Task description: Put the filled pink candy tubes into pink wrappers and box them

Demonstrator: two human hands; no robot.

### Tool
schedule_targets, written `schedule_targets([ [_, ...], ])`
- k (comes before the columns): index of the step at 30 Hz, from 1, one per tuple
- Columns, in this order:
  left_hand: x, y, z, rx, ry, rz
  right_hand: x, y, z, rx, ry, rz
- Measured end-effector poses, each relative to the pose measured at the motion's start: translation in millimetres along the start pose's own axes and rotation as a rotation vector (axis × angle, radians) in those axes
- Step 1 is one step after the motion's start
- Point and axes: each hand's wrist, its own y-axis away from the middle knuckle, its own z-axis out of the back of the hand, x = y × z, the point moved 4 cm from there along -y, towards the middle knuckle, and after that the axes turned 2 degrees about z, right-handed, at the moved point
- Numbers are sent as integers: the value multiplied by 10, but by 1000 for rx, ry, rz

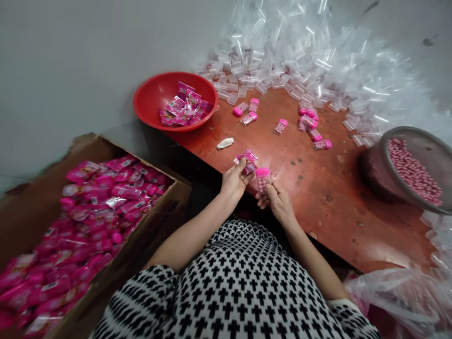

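My left hand (pixel 233 182) pinches a pink printed plastic sleeve label (pixel 249 160) just over the table's near edge. Beside it, my right hand (pixel 280 201) grips a small clear bottle of pink candy balls (pixel 263 181) with a pink cap, held upright. The label and the bottle's cap are very close; whether they touch I cannot tell. Further back on the table lie several more capped bottles, one of them a single bottle (pixel 280 126) on its side. A crumpled white scrap (pixel 225 143) rests left of these, near my left hand.
A red bowl (pixel 141 101) of pink labels stands at the table's left corner. Below it, a cardboard box (pixel 160 193) holds many labelled bottles. Clear empty tubes (pixel 296 56) pile along the back. At right are a tub (pixel 379 155) of pink balls and a plastic bag (pixel 402 296).
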Motion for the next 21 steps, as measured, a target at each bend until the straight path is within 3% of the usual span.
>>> schedule_targets([
  [8,100,96,-82,110,-64,7,-96,-38,-75,-53,44,54],
  [14,39,137,-156,220,-218,-77,-137,-71,-101,74,-147,34],
  [17,32,152,-199,291,-252,-62,-134,-74,-93,11,-96,90],
  [21,51,136,-191,282,-286,-35,-142,-61,-100,-51,6,140],
])
